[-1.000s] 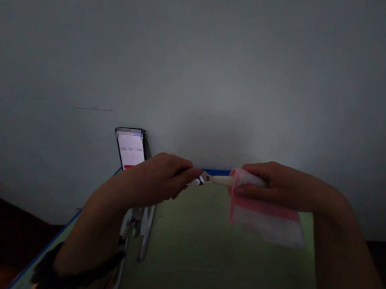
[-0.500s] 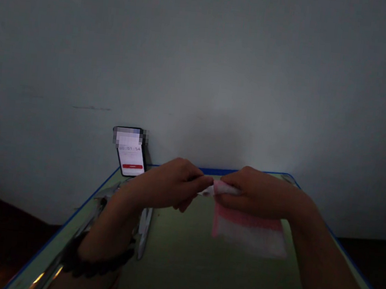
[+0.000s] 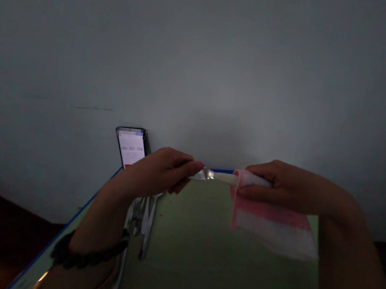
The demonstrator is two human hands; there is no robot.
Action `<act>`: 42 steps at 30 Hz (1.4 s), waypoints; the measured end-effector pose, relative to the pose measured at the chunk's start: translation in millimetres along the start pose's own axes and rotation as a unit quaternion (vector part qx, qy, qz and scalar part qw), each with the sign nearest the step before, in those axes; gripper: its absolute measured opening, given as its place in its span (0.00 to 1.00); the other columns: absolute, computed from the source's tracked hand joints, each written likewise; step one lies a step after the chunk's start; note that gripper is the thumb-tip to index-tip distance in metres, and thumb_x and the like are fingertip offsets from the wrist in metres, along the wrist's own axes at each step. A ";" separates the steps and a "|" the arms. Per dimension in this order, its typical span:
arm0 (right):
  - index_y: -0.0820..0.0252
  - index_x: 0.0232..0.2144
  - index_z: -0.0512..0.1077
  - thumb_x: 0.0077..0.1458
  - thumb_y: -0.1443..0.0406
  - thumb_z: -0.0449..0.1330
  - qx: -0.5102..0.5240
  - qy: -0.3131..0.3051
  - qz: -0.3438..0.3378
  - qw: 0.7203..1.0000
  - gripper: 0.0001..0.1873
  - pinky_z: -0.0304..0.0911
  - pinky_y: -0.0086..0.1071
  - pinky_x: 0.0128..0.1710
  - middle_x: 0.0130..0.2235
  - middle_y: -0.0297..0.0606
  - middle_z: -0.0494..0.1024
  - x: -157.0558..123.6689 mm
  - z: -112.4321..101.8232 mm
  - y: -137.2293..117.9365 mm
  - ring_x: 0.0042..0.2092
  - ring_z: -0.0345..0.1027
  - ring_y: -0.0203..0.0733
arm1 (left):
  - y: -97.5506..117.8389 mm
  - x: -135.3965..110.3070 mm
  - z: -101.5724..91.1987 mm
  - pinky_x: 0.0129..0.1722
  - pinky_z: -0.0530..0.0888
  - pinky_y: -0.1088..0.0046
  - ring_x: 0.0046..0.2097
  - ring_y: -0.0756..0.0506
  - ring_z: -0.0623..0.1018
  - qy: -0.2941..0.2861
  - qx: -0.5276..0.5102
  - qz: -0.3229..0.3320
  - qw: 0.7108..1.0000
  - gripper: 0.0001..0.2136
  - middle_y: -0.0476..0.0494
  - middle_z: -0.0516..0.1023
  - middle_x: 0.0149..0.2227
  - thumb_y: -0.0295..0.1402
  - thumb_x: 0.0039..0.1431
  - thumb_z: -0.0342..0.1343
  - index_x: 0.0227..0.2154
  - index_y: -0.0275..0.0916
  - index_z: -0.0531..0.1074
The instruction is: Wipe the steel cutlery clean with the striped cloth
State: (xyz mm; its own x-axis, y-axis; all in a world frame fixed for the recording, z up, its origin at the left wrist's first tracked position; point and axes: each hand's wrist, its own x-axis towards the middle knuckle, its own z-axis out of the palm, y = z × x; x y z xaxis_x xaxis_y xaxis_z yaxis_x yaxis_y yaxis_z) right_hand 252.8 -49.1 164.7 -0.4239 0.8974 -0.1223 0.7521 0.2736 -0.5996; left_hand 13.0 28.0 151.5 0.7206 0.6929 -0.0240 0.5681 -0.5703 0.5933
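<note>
A piece of cutlery with a pale handle (image 3: 224, 179) and a shiny metal neck is held level above the table. My left hand (image 3: 162, 172) is closed on its metal end, which the fingers mostly hide, so I cannot tell its exact kind. Around the far part of the handle is a pink and white cloth (image 3: 271, 221), pinched between the thumb and fingers of my right hand (image 3: 287, 187). The cloth's loose part hangs below that hand. Between the hands, a stretch of handle and neck lies bare.
Several metal utensils (image 3: 146, 222) lie on the pale green table (image 3: 202, 256), beside and partly behind my left forearm. A phone (image 3: 131, 149) showing a running timer leans on the grey wall (image 3: 221, 74) at the back left. Blue trim edges the table.
My right hand has slid right with the cloth, away from my left hand, baring the handle and neck. My left hand has shifted slightly left and up.
</note>
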 end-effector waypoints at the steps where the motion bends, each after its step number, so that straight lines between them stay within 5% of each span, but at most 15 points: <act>1: 0.61 0.30 0.70 0.52 0.49 0.50 0.003 -0.006 0.000 1.000 0.22 0.50 0.26 0.21 0.25 0.34 0.69 1.0 0.3 1.3 0.25 0.58 0.34 | 0.6 0.9 1.2 0.20 0.60 0.81 0.19 0.54 0.66 0.005 0.008 0.000 1.000 0.21 0.52 0.69 0.17 0.44 0.62 0.39 0.32 0.36 0.73; 16: 0.62 0.29 0.68 0.57 0.53 0.45 -0.095 0.017 -0.063 0.993 0.21 0.49 0.27 0.25 0.25 0.35 0.70 27.8 17.7 3.2 0.25 0.58 0.33 | 12.8 14.9 18.8 0.25 0.61 0.79 0.22 0.53 0.70 0.038 0.127 0.066 0.989 0.19 0.52 0.73 0.19 0.38 0.63 0.41 0.21 0.37 0.70; 22: 0.63 0.36 0.70 0.55 0.51 0.48 -0.052 -0.009 -0.054 0.997 0.22 0.52 0.27 0.26 0.31 0.37 0.73 23.0 13.6 9.0 0.29 0.62 0.35 | 4.9 13.6 15.4 0.25 0.62 0.79 0.22 0.53 0.71 0.054 0.127 0.049 0.989 0.19 0.52 0.74 0.20 0.40 0.63 0.41 0.22 0.37 0.70; 28: 0.60 0.43 0.70 0.58 0.53 0.45 -0.010 0.028 -0.079 0.996 0.22 0.54 0.28 0.29 0.34 0.36 0.73 19.3 9.3 13.4 0.32 0.62 0.36 | 1.4 9.6 11.5 0.24 0.62 0.79 0.19 0.54 0.69 0.069 0.113 0.032 0.991 0.20 0.53 0.73 0.19 0.41 0.62 0.41 0.22 0.37 0.70; 42: 0.63 0.31 0.68 0.57 0.53 0.46 -0.065 0.030 -0.077 0.994 0.21 0.50 0.28 0.25 0.27 0.35 0.70 31.7 24.1 6.1 0.28 0.59 0.33 | 9.4 11.5 15.6 0.25 0.61 0.79 0.22 0.54 0.71 0.056 0.114 0.055 0.990 0.19 0.52 0.73 0.18 0.39 0.62 0.43 0.20 0.37 0.68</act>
State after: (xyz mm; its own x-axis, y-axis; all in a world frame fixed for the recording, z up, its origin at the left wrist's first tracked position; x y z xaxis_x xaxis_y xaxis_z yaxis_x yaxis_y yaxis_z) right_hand 231.7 -27.3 138.0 -0.5109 0.8596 0.0134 0.7414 0.4484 -0.4992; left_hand 32.9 23.8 144.2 0.7417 0.6583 0.1286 0.5728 -0.7214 0.3892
